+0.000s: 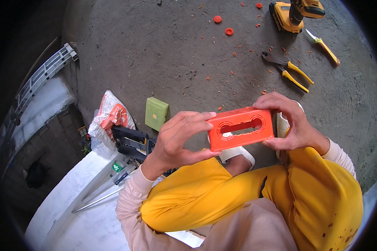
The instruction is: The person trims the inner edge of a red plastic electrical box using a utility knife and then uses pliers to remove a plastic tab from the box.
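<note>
Above my lap I hold an orange plastic electrical box (241, 140) between both hands. A long slot with ragged edges runs through the face turned toward me, joining two ringed round knockouts. My left hand (176, 137) grips the box's left end, fingertips at the upper corner and thumb below. At the opposite end, my right hand (296, 122) clasps it with fingers over the top and thumb at the lower corner. Beyond the box, diagonal cutting pliers (287, 72) with yellow handles lie on the floor, near a yellow-handled knife (327, 51).
A yellow and black cordless drill (290, 19) stands at the far right. Orange discs (229, 32) and shavings are scattered over the concrete floor. To the left are a green case (156, 113), a plastic bag (110, 115), a black tool case (132, 141) and a ladder (46, 72).
</note>
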Action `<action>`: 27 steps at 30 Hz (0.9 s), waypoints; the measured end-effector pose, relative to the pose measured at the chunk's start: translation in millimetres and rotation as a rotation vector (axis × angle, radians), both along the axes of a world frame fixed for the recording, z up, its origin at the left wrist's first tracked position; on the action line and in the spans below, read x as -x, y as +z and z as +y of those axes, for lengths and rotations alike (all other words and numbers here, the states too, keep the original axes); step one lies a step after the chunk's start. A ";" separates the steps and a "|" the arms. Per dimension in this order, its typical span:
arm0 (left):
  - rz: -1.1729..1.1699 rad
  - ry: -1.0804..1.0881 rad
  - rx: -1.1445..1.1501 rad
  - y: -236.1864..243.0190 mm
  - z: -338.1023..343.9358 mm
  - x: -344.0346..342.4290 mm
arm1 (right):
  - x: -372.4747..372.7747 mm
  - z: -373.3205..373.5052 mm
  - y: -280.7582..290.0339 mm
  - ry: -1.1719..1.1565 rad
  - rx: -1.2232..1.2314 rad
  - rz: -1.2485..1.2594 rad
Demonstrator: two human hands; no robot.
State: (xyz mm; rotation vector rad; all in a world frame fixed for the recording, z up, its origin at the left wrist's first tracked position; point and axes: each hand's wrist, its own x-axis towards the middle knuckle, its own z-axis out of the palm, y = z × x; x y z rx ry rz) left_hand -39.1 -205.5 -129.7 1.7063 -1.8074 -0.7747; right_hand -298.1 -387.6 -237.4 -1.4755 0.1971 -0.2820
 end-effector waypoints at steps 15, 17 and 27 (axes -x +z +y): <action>0.013 0.014 -0.024 -0.3 0.0 0.6 | -0.8 1.9 -0.6 -0.013 -0.022 -0.006; 0.017 0.014 -0.026 -0.3 0.3 -0.1 | -1.5 1.8 -0.5 -0.010 -0.017 -0.005; -0.010 0.003 -0.039 -1.9 2.3 -1.1 | -4.5 1.9 -0.5 -0.021 0.011 -0.049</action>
